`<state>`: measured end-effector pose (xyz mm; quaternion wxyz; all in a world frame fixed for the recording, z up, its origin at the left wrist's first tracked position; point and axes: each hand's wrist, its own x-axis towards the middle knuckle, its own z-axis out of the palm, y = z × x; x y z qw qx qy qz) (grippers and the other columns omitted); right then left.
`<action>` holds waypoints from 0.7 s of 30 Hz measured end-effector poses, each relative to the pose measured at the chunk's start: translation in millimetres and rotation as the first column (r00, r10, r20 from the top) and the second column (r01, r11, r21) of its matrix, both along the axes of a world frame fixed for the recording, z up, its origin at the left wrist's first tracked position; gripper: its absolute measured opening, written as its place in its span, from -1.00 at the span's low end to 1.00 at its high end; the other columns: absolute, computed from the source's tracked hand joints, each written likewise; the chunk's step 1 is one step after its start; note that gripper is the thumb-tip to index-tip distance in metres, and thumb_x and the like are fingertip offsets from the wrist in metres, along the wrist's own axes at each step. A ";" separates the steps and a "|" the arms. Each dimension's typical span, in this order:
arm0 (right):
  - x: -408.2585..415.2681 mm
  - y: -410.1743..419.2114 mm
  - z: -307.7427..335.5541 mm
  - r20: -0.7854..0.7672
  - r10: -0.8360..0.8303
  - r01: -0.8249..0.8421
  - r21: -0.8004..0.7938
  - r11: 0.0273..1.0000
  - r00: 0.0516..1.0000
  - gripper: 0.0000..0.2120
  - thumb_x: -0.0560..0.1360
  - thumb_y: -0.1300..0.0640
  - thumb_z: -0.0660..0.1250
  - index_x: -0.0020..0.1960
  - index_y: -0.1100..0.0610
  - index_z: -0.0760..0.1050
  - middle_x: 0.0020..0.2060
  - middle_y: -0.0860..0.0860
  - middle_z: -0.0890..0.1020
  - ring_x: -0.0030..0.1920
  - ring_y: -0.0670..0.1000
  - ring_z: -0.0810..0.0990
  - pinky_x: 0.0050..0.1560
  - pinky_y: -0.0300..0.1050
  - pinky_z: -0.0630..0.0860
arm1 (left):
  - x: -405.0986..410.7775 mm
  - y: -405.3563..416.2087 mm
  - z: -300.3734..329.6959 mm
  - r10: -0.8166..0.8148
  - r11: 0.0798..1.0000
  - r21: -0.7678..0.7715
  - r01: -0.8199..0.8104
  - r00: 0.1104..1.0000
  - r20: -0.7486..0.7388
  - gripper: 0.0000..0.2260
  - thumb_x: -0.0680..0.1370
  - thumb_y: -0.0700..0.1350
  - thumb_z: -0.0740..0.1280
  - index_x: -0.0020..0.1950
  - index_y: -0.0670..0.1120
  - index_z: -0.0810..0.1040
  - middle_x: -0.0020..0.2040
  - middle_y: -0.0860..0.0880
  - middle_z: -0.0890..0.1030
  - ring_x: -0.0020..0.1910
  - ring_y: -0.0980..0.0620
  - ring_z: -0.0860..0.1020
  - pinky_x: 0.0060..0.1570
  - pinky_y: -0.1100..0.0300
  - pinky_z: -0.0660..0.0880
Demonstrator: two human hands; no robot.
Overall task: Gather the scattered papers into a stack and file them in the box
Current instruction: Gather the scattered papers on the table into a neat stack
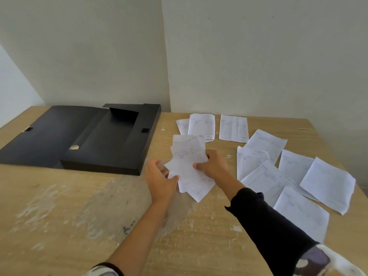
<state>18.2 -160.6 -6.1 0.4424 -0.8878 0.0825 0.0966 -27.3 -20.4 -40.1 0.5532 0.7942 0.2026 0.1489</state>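
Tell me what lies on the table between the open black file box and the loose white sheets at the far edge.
Head view: only bare wooden table separates the open black file box from the loose white sheets.

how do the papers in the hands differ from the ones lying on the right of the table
The white printed sheets held in both hands overlap in a loose, uneven bunch; the white printed sheets lying at the right are spread out singly, flat on the wooden table, untouched. Both lots sit outside the open black file box.
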 end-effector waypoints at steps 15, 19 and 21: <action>126.2 -17.1 -4.6 0.211 -0.147 0.176 -0.126 0.976 0.966 -0.59 0.41 0.21 0.39 0.19 0.23 0.33 0.13 0.18 0.50 0.11 0.17 0.48 0.01 -0.05 0.45 | 134.7 -28.0 15.2 -0.330 0.895 0.269 0.356 0.934 -0.138 -0.57 0.47 -0.23 0.32 0.32 -0.23 0.32 0.24 -0.19 0.49 0.22 -0.17 0.44 0.17 -0.08 0.47; 132.3 -8.5 -16.2 0.184 -0.086 0.137 -0.282 0.949 0.979 -0.42 0.37 0.13 0.46 0.24 0.24 0.25 0.14 0.21 0.41 0.07 0.18 0.47 0.03 -0.07 0.44 | 145.8 -35.8 13.2 -0.308 0.917 0.236 0.322 0.947 -0.094 -0.51 0.37 -0.31 0.40 0.25 -0.22 0.34 0.21 -0.18 0.51 0.18 -0.15 0.46 0.12 -0.04 0.50; 133.8 -9.7 -17.5 0.168 -0.151 0.182 -0.189 0.965 0.974 -0.39 0.35 0.15 0.48 0.26 0.24 0.24 0.14 0.21 0.43 0.09 0.18 0.48 0.00 -0.08 0.44 | 149.8 -37.3 13.3 -0.260 0.942 0.200 0.270 0.963 -0.076 -0.51 0.34 -0.35 0.40 0.22 -0.20 0.34 0.19 -0.17 0.49 0.16 -0.11 0.47 0.05 0.07 0.48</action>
